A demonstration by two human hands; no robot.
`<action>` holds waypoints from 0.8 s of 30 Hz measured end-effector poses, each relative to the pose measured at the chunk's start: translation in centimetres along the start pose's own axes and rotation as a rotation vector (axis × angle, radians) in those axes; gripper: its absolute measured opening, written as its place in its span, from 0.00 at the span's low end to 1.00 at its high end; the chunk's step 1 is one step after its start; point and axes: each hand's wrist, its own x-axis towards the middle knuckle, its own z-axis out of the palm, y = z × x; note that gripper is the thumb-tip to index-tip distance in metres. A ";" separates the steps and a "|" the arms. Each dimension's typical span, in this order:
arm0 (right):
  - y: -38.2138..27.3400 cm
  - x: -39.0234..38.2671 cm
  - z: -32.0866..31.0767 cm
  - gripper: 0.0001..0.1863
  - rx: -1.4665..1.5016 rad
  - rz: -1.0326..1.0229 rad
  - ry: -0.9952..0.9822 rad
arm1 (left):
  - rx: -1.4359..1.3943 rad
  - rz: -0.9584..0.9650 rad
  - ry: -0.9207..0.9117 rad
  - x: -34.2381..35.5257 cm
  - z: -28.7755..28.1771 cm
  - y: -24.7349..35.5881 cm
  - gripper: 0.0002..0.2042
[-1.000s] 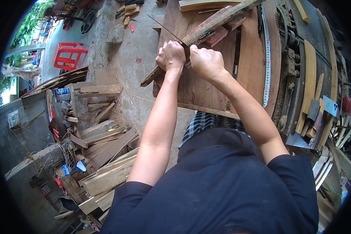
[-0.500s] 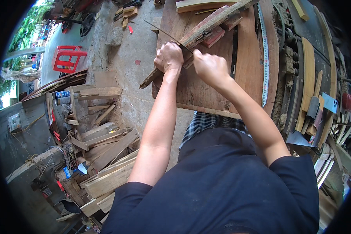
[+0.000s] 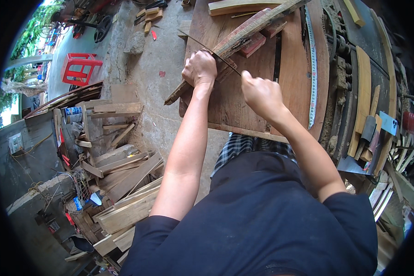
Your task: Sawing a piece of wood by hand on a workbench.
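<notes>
A long, rough wooden beam (image 3: pixel 248 34) lies slantwise over the wooden worktable (image 3: pixel 244 101), its near-left end jutting past the table's edge. My left hand (image 3: pixel 199 69) is closed around the beam near that end, pressing from above. In my right hand (image 3: pixel 263 94) is a saw (image 3: pixel 225 61), its handle hidden by my fingers. The narrow dark blade crosses the beam just beyond my left hand, with its tip pointing to the far left. Under the beam are short blocks, one of them a reddish block (image 3: pixel 253 45).
A measuring tape (image 3: pixel 313 78) runs along the table's right side. Farther right lie planks (image 3: pixel 362 92) and a phone (image 3: pixel 388 123). Piled scrap wood (image 3: pixel 133 175) fills the floor at left, below a red plastic stool (image 3: pixel 80 69).
My right hand has drawn back toward me and to the right, pulling the saw blade across the beam. My left hand and the beam stay nearly in place.
</notes>
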 end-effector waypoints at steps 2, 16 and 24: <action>0.3 -1.2 -0.6 0.06 -0.029 0.025 -0.030 | 0.019 -0.011 -0.017 -0.2 -0.4 0.5 0.22; -0.3 0.6 -0.3 0.05 0.023 0.052 -0.057 | 0.019 0.005 -0.033 -0.3 -0.6 0.8 0.22; -0.4 0.8 0.1 0.06 0.010 0.026 -0.051 | 0.029 0.005 0.019 0.1 0.2 0.0 0.20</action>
